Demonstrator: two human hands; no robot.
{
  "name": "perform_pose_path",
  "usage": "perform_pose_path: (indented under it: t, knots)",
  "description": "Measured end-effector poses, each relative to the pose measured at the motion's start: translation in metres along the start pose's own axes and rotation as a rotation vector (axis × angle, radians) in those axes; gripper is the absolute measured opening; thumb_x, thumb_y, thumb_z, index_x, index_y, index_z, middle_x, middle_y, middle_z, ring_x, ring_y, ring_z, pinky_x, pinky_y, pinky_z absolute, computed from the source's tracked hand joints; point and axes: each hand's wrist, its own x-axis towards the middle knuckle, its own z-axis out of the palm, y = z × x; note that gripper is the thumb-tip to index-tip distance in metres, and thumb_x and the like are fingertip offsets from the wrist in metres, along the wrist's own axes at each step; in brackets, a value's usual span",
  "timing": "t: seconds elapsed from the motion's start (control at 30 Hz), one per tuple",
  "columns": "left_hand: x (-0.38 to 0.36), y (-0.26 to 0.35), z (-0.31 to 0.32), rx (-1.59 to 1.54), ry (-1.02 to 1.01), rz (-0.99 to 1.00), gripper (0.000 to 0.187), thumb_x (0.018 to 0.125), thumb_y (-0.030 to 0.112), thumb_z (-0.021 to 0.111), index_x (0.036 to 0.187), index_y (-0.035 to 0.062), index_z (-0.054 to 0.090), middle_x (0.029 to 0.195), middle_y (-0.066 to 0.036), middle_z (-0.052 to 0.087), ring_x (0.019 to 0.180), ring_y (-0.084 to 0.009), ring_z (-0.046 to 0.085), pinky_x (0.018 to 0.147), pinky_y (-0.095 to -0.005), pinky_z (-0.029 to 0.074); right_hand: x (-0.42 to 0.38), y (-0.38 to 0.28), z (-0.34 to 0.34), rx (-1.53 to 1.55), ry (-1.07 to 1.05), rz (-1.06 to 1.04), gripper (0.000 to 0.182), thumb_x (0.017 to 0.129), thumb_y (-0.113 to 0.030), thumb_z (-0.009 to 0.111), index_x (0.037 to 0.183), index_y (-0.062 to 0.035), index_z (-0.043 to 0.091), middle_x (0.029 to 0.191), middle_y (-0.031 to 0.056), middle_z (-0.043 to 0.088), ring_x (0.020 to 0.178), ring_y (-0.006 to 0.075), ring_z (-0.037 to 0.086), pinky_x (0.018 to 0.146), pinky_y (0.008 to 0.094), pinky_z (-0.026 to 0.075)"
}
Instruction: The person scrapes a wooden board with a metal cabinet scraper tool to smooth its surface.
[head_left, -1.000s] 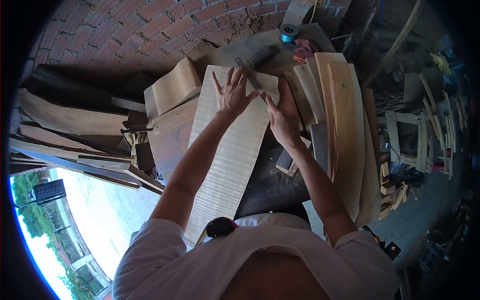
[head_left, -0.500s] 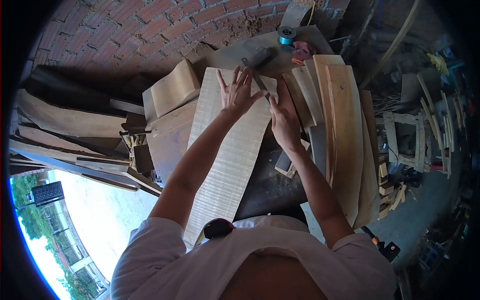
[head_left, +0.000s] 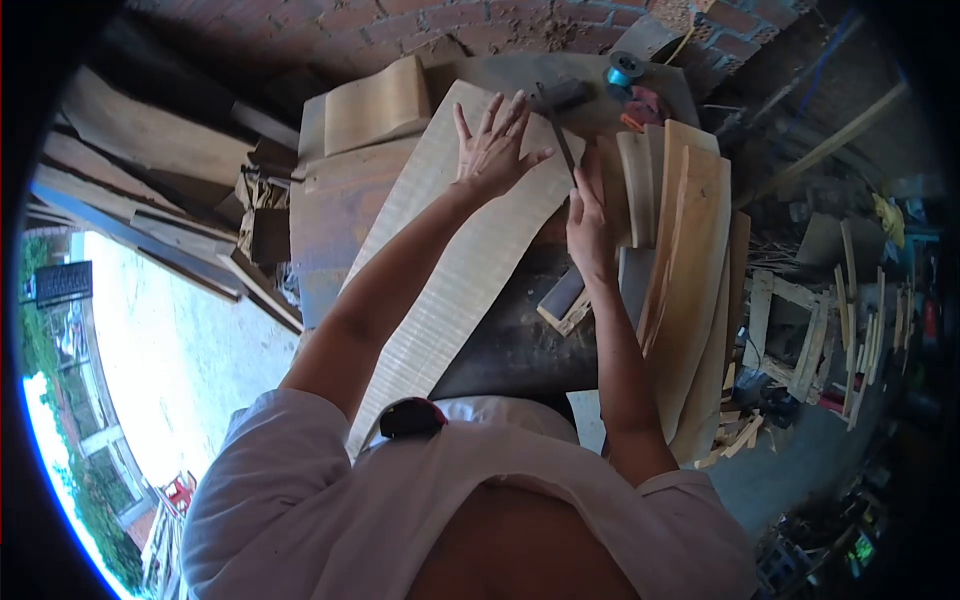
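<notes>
A pale ridged sheet [head_left: 447, 285] slants away across a workbench [head_left: 505, 72]. The right hand [head_left: 588, 222] grips a slim dark blade [head_left: 557, 130] at the sheet's far corner; the left hand [head_left: 490, 158], spread wide, lies over the sheet, with a blue-wound spool [head_left: 625, 68] and brick wall [head_left: 470, 25] beyond.

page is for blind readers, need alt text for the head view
A person's left hand is spread over a long pale board while the right hand grips a narrow dark tool at the board's far corner. Curved wooden pieces lie to the right; a blue spool sits beyond.
</notes>
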Motion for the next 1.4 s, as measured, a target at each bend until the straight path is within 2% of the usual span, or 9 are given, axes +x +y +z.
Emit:
perform_pose_path:
  t: [0.13,0.3,0.57,0.67,0.87,1.07,1.3,1.37,1.4]
  knots:
    - [-0.127,-0.051,-0.005,0.138,-0.003,-0.108,0.087,0.095,0.066,0.047,0.160,0.0131,0.025,0.168,-0.003,0.019,0.156,-0.0296,0.013,0.117,-0.0697,-0.005,-0.034,-0.016,-0.018,-0.170,-0.287,0.071,0.038,0.104,-0.021,0.052,0.140,-0.0100,0.057,0.102,0.0186,0.071,0.093,0.0388,0.069,0.079,0.0465,0.053]
    - [-0.254,-0.061,-0.008,0.113,-0.203,-0.270,0.093,0.092,0.071,0.046,0.162,0.0166,0.019,0.169,-0.005,0.017,0.157,-0.0305,0.008,0.120,-0.0641,-0.005,-0.032,0.000,-0.006,-0.212,-0.200,-0.104,0.039,0.102,-0.023,0.056,0.141,-0.0177,0.058,0.076,0.0128,0.065,0.069,0.0318,0.066,0.064,0.0445,0.052]
    - [-0.260,-0.057,-0.001,0.099,-0.214,-0.339,0.096,0.093,0.075,0.040,0.163,0.0163,0.014,0.170,-0.006,0.014,0.157,-0.0311,0.004,0.123,-0.0577,-0.004,-0.034,-0.009,-0.012,-0.254,-0.261,-0.053,0.040,0.103,-0.026,0.055,0.142,-0.0179,0.056,0.089,0.0129,0.071,0.083,0.0329,0.070,0.072,0.0434,0.055]
    - [-0.260,-0.057,-0.002,0.067,-0.185,-0.330,0.095,0.093,0.075,0.041,0.163,0.0161,0.014,0.169,-0.006,0.015,0.157,-0.0316,0.004,0.122,-0.0584,-0.004,-0.049,-0.002,-0.008,-0.199,-0.137,-0.178,0.040,0.103,-0.027,0.054,0.142,-0.0179,0.056,0.094,0.0141,0.072,0.083,0.0337,0.071,0.072,0.0428,0.055]
    - [-0.283,-0.066,0.008,-0.015,-0.005,-0.254,0.087,0.094,0.068,0.047,0.162,0.0195,0.022,0.168,-0.007,0.020,0.156,-0.0337,0.012,0.121,-0.0630,0.002,-0.120,-0.032,-0.029,-0.192,-0.127,-0.016,0.042,0.104,-0.027,0.053,0.144,-0.0164,0.054,0.102,0.0177,0.072,0.082,0.0370,0.072,0.068,0.0435,0.056]
    - [-0.400,-0.085,-0.011,0.021,-0.092,-0.338,0.076,0.096,0.058,0.053,0.160,0.0255,0.027,0.169,-0.008,0.017,0.156,-0.0350,0.010,0.120,-0.0636,0.004,-0.190,-0.058,-0.046,-0.060,-0.129,0.174,0.047,0.104,-0.030,0.053,0.144,-0.0061,0.052,0.131,0.0225,0.064,0.118,0.0399,0.062,0.097,0.0431,0.051]
    - [-0.546,-0.122,-0.025,0.151,0.071,-0.910,0.085,0.095,0.055,0.060,0.163,0.0261,0.019,0.170,-0.011,0.008,0.156,-0.0355,0.008,0.119,-0.0646,0.002,-0.237,-0.070,-0.024,-0.061,-0.295,0.325,0.032,0.103,-0.035,0.053,0.105,-0.0043,0.064,0.105,0.0181,0.071,0.101,0.0403,0.067,0.085,0.0473,0.051]
    - [-0.579,-0.134,-0.020,0.144,0.153,-1.044,0.090,0.093,0.057,0.061,0.163,0.0244,0.016,0.170,-0.014,0.006,0.156,-0.0361,0.009,0.119,-0.0644,0.003,-0.241,-0.065,-0.009,-0.021,-0.228,0.276,0.034,0.104,-0.036,0.051,0.105,-0.0042,0.064,0.103,0.0181,0.071,0.099,0.0411,0.067,0.082,0.0479,0.051]
    - [-0.590,-0.137,-0.022,0.013,0.250,-1.305,0.096,0.091,0.059,0.064,0.163,0.0189,0.014,0.169,-0.017,0.009,0.155,-0.0358,0.013,0.120,-0.0602,0.008,-0.241,-0.063,0.001,0.018,-0.171,0.229,0.035,0.104,-0.037,0.050,0.105,-0.0041,0.064,0.101,0.0181,0.071,0.096,0.0419,0.067,0.079,0.0485,0.052]
